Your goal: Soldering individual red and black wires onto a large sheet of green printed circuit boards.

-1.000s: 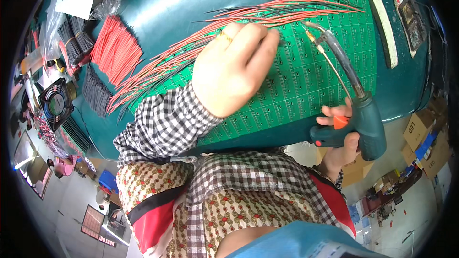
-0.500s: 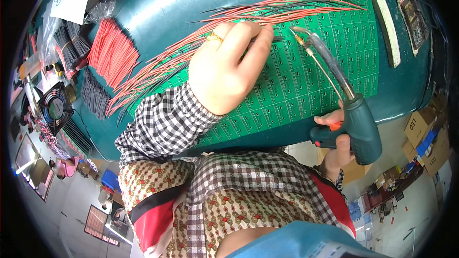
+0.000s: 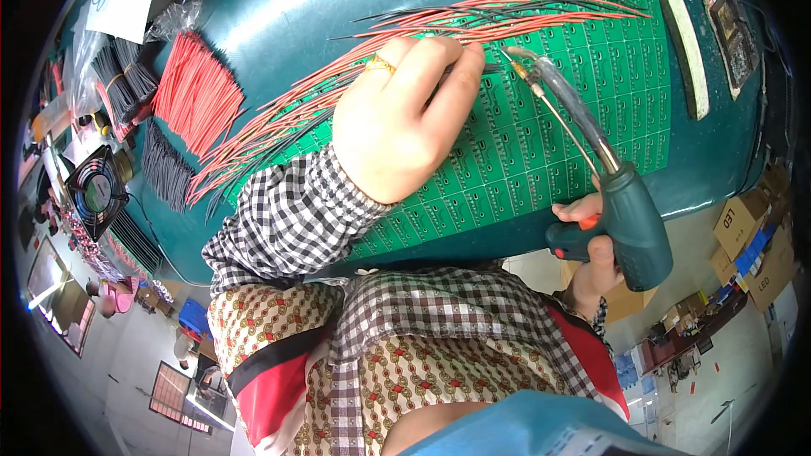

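Note:
My right hand [image 3: 591, 257] grips a dark green soldering gun [image 3: 635, 224] by its handle, with a finger at the orange trigger. The gun's bent metal tip [image 3: 514, 54] hovers just right of my left fingertips, over a sheet of green circuit boards [image 3: 541, 152]. My left hand [image 3: 404, 114], with a ring on one finger, rests on the sheet with its fingers bent together. A short dark wire end [image 3: 490, 69] pokes out by the fingertips; the pinch itself is hidden under the hand. Red and black wires [image 3: 325, 76] lie in a row along the far side of the boards.
At left lie a bundle of red wires [image 3: 196, 93], black wires [image 3: 165, 171] and a small black fan [image 3: 95, 190]. A pale curved strip [image 3: 680, 42] lies right of the boards, with a soldering stand [image 3: 732, 34] beyond. Cardboard boxes [image 3: 756, 245] stand off the table's right.
The soldering gun has shifted slightly left, bringing its tip nearer my left fingertips. My left hand has stayed nearly still.

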Action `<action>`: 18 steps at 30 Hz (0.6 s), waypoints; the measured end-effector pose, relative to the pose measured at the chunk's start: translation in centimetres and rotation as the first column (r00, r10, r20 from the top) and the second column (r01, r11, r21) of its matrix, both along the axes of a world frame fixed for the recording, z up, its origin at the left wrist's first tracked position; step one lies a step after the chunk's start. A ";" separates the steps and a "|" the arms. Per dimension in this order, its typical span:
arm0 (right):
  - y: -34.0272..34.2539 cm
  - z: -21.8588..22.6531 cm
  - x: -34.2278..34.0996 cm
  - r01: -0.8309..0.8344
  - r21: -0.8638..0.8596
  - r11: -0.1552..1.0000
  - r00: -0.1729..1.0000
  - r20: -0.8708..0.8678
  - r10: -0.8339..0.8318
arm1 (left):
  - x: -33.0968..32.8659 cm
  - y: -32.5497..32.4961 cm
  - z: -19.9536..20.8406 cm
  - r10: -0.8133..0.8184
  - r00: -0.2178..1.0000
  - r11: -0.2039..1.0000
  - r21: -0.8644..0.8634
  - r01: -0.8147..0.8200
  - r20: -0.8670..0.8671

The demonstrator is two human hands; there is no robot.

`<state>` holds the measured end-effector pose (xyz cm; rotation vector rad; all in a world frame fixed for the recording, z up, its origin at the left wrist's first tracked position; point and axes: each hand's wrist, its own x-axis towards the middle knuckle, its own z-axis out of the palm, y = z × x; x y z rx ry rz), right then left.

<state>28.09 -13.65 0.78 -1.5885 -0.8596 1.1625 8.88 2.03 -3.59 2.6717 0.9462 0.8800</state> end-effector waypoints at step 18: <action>0.4 0.1 -0.6 -0.005 -0.043 0.999 0.999 0.033 0.006 | -0.2 -0.1 0.1 0.002 1.000 1.000 -0.015 -0.002 -0.011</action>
